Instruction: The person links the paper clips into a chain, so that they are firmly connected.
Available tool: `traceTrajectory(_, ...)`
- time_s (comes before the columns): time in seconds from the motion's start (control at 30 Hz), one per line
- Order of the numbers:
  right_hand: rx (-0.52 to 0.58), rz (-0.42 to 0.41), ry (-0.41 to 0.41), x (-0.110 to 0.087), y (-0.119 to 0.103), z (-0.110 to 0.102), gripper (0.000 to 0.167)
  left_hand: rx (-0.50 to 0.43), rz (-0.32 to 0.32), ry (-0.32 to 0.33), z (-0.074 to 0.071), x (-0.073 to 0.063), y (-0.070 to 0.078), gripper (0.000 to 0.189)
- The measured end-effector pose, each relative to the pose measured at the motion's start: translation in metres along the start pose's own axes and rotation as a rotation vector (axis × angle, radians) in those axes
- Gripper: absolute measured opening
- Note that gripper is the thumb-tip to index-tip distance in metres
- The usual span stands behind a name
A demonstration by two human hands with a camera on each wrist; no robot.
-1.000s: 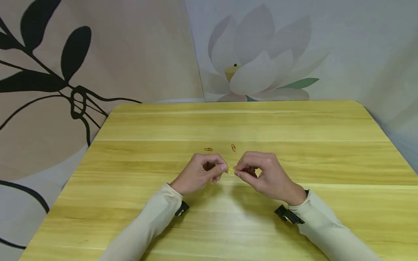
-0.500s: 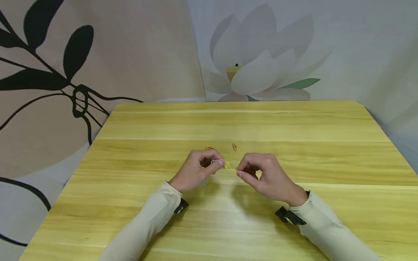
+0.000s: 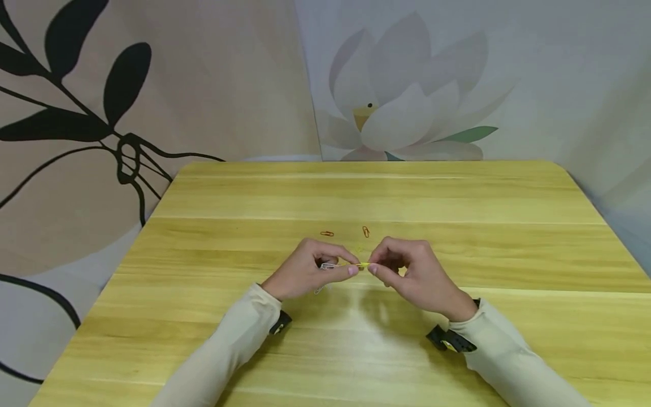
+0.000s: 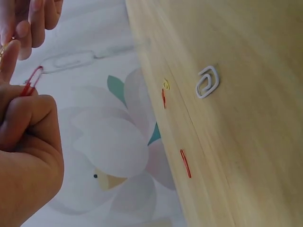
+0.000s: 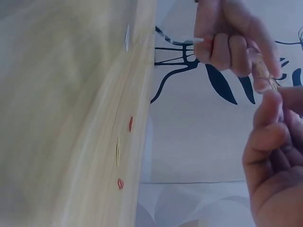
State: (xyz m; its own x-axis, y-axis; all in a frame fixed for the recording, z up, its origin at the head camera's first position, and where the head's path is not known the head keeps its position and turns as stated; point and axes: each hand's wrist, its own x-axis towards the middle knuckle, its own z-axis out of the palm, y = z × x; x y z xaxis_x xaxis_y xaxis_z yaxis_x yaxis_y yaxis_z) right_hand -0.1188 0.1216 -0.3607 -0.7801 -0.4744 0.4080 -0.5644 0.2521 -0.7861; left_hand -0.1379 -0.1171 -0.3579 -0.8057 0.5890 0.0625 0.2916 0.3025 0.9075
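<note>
My left hand [image 3: 312, 268] and right hand [image 3: 414, 274] meet above the table, fingertips almost touching. Between them both pinch a thin yellow paper clip [image 3: 363, 264]; whether it is one clip or two linked I cannot tell. From the left hand hangs a short chain: a red paper clip [image 4: 31, 81] joined to a white paper clip [image 4: 68, 61], with a blurred further piece beyond. Below the left hand lies a loose white paper clip [image 4: 208, 81]. Past the hands are two red paper clips, one on the left [image 3: 327, 233] and one on the right [image 3: 365, 232].
A faint yellow paper clip [image 5: 118, 151] lies on the wooden table [image 3: 458, 198] between the two red ones. Behind the table's far edge hangs a patterned cloth [image 3: 229, 85] with a flower and dark leaves.
The yellow clip, stretched between the hands half a second ago, is now mostly covered by fingertips. My left fingers have straightened and moved right, closer to the right hand, which stays nearly still.
</note>
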Motion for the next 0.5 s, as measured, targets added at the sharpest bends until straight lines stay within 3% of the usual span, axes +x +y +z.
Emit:
traceTrajectory(0.3,0.092,0.159,-0.115,0.003,-0.0033,0.0008,0.012,0.009,0.061,0.033,0.001,0.0005,0.0027,0.011)
traceTrajectory(0.5,0.104,0.194,-0.197,0.0076,-0.0035,0.0022,0.015,0.068,0.047,0.072,0.0015,0.0003,0.0058,0.013)
